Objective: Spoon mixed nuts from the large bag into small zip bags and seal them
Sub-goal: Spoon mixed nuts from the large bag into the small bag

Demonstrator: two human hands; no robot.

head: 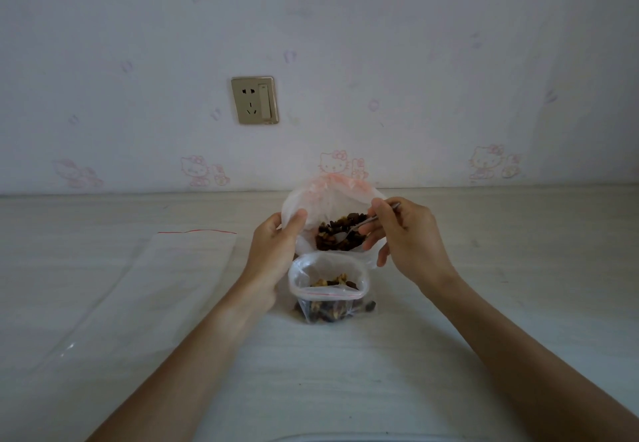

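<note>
Large bag point(328, 196): far, open, nuts point(340, 230) inside; my left hand point(276, 244) grips its rim.
Small zip bag point(328, 289): near, open, part-filled.
Spoon point(366, 222): pinched by my right hand point(404, 234); bowl hard to make out among the nuts.

The pale table point(449, 355) bears the large bag point(311, 199), small zip bag point(328, 298) and flat empty bags point(166, 268).

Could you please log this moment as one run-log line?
left hand holds large bag rim | right hand spoon in nuts | small bag open, part-filled
</note>
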